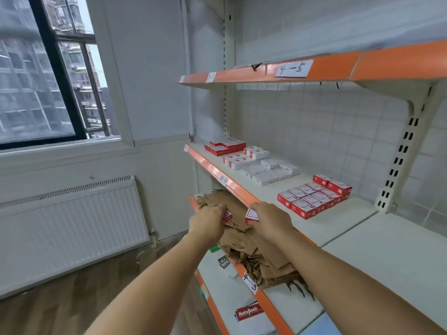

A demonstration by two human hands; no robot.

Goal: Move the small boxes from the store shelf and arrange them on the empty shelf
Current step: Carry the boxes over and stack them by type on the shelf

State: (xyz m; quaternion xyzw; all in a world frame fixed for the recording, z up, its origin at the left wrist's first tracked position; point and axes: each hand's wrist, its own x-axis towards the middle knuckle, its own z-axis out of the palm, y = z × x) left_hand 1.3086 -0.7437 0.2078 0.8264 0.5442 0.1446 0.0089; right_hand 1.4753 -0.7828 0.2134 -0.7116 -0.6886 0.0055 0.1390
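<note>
Left hand: the left hand (210, 220) reaches out in front of the orange shelf edge, its fingers (219, 210) curled round a small red-and-white box (227, 215) that peeks out on its right side.
Right hand: the right hand (269, 220) is just right of the left one, fingers clamped on a second small red box (251, 215), held upright at its left side.
Held boxes: both are near each other, apart, in front of the middle shelf (321, 226) and above the brown paper bags (254, 240).
Middle shelf: a block of red boxes (314, 195) lies at its right, white boxes (268, 171) in the middle, and more red boxes (225, 146) stacked at the far left.
Top shelf: the upper shelf (338, 66) bears a paper label reading 4-5 (293, 68).
Lower shelf: the paper bags lie in a heap on it, over a label reading 4-3 (250, 282).
Bottom shelf: a red pack marked Notebook (249, 311) lies near.
Room: a window (48, 68) and a white radiator (70, 228) are at the left.
</note>
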